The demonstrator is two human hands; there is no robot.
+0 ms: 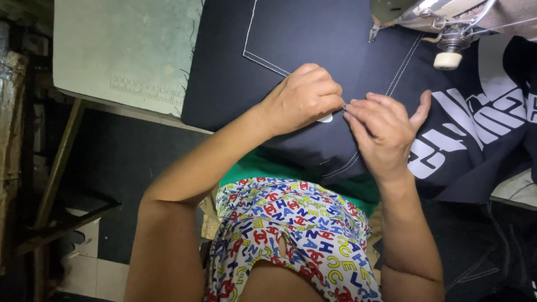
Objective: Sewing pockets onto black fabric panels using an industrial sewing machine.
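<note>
Black fabric with white stitching (bold white print too); multicoloured letter-patterned shorts.

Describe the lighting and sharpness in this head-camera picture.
Head view: a pool of light falls on the left hand, right hand and dark fabric; the floor at left sinks into shadow; the sewing machine top right glares; hands are sharp.

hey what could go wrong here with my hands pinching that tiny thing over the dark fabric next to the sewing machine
The small piece pinched between the left hand and right hand could slip and vanish into the folds of the dark fabric. The fabric hangs over the edge of the table and might slide off. The sewing machine sits close above the right hand, so a careless lift could bump it.
</note>
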